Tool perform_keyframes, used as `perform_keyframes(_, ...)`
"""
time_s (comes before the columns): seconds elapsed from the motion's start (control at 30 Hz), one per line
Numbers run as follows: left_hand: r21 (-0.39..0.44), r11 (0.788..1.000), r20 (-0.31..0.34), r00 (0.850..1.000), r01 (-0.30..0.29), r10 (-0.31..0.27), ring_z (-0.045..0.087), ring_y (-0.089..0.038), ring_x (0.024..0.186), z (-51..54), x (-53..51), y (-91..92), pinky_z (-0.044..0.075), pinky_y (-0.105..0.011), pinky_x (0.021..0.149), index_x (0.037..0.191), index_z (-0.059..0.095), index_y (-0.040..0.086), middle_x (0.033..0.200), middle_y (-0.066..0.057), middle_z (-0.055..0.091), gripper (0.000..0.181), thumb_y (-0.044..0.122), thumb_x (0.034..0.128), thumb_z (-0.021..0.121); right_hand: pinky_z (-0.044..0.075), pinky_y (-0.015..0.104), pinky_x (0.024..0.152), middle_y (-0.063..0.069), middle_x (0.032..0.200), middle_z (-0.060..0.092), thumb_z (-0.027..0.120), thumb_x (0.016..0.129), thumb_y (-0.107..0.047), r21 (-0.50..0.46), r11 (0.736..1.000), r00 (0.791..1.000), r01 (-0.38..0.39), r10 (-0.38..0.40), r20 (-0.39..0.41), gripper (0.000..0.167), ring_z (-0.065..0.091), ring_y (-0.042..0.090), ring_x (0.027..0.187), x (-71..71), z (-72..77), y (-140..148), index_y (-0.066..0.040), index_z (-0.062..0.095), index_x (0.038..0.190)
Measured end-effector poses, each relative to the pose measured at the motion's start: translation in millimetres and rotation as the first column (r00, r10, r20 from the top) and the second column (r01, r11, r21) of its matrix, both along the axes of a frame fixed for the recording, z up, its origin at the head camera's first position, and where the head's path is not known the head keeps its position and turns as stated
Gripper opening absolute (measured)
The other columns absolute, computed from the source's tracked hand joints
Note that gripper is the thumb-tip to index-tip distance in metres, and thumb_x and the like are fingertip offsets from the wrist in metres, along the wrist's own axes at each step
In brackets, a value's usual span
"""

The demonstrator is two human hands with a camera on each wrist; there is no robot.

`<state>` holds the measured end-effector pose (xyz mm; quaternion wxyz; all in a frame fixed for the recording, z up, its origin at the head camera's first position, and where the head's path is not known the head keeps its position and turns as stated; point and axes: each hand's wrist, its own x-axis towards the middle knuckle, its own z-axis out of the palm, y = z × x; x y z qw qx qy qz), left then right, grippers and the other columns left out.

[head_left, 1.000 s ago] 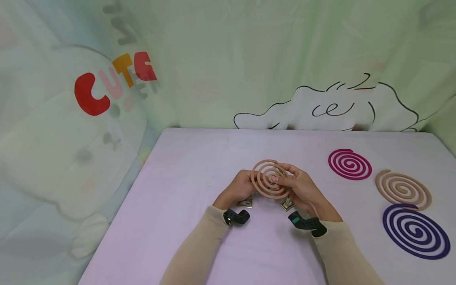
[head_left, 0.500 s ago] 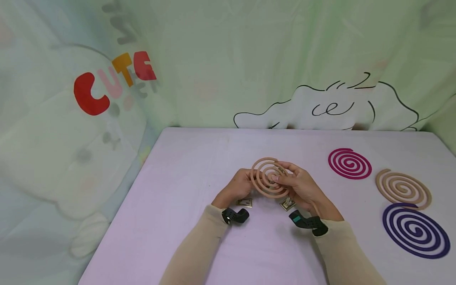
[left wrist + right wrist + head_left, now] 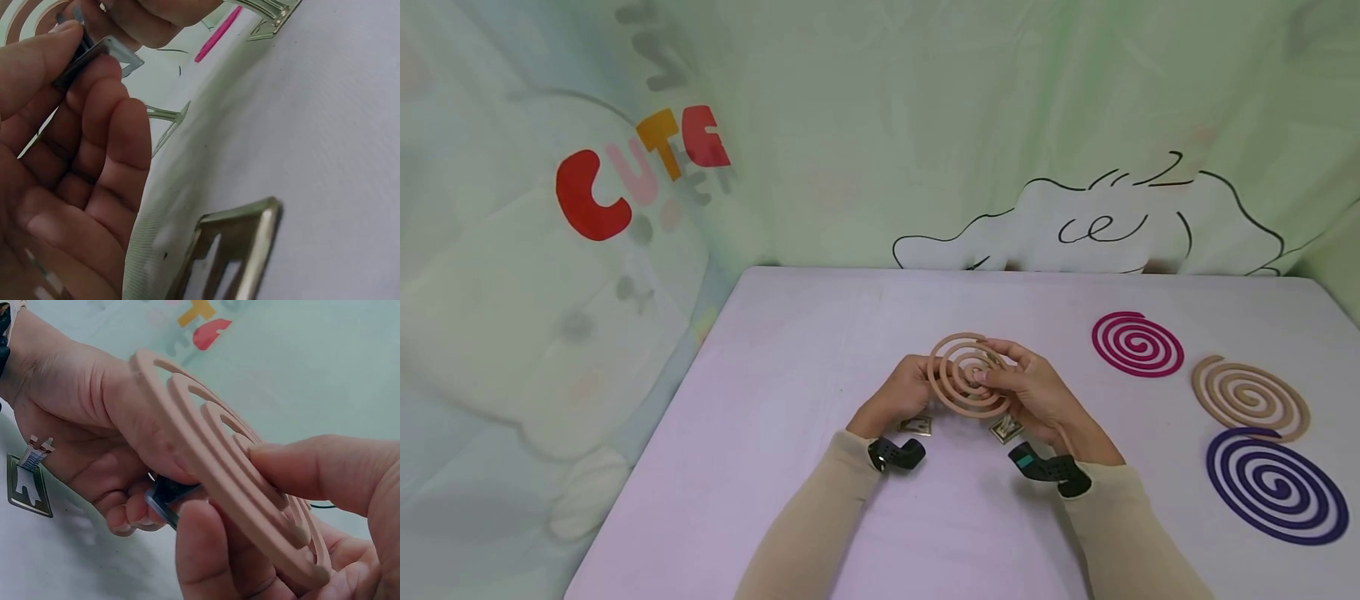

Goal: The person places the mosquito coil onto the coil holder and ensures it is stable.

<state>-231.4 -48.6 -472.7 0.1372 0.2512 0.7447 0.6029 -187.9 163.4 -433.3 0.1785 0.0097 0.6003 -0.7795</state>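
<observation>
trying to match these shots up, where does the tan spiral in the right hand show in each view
Head: the tan spiral sits right of centre, a little below mid-height.
Left wrist: only arcs of the tan spiral show, in the top left corner.
Right wrist: the tan spiral slants across the middle, upper left to lower right.
Shared landmark: the left hand, near mid-picture in head, on the left in both wrist views.

A pale green curtain [image 3: 880, 125] hung behind the pale lilac table [image 3: 790, 358]; at the left were coloured letters [image 3: 666, 152].
</observation>
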Motion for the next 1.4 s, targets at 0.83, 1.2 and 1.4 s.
perform_keyframes(0.83, 0.02, 0.999, -0.006, 0.999, 0.045, -0.045, 0.06, -0.003, 0.088, 0.7, -1.1, -0.6, 0.05, -0.019, 0.08, 0.107, 0.072, -0.014, 0.102, -0.029, 0.073, 0.016, -0.009, 0.0929, 0.067, 0.06, 0.023, 0.071, 0.006, 0.112, 0.068, 0.064, 0.101, -0.001, -0.004, 1.0, 1.0, -0.026, 0.026, -0.009, 0.071, 0.071, 0.011, 0.085, 1.0, 2.2, 1.6, 0.001, 0.024, 0.16)
perform_keyframes(1.2, -0.021, 0.999, -0.029, 0.999, 0.029, -0.03, 0.058, -0.003, 0.086, 1.3, -0.2, -1.3, 0.047, -0.018, 0.08, 0.108, 0.074, -0.012, 0.103, -0.027, 0.073, 0.016, -0.006, 0.095, 0.066, 0.061, 0.024, 0.072, 0.005, 0.113, 0.069, 0.064, 0.101, 0.0, -0.015, 0.999, 1.0, -0.028, 0.028, -0.008, 0.071, 0.072, 0.012, 0.088, -0.4, -1.6, 1.7, -0.001, 0.025, 0.16)
perform_keyframes(1.4, -0.036, 0.999, -0.037, 0.999, 0.022, -0.023, 0.057, -0.004, 0.086, 4.2, 0.7, -1.4, 0.047, -0.019, 0.08, 0.108, 0.074, -0.011, 0.103, -0.026, 0.074, 0.017, -0.006, 0.0944, 0.066, 0.061, 0.025, 0.072, 0.006, 0.114, 0.067, 0.064, 0.101, 0.0, -0.004, 1.0, 1.0, -0.022, 0.022, -0.013, 0.071, 0.072, 0.012, 0.089, 0.9, 1.2, 1.1, 0.0, 0.025, 0.16)
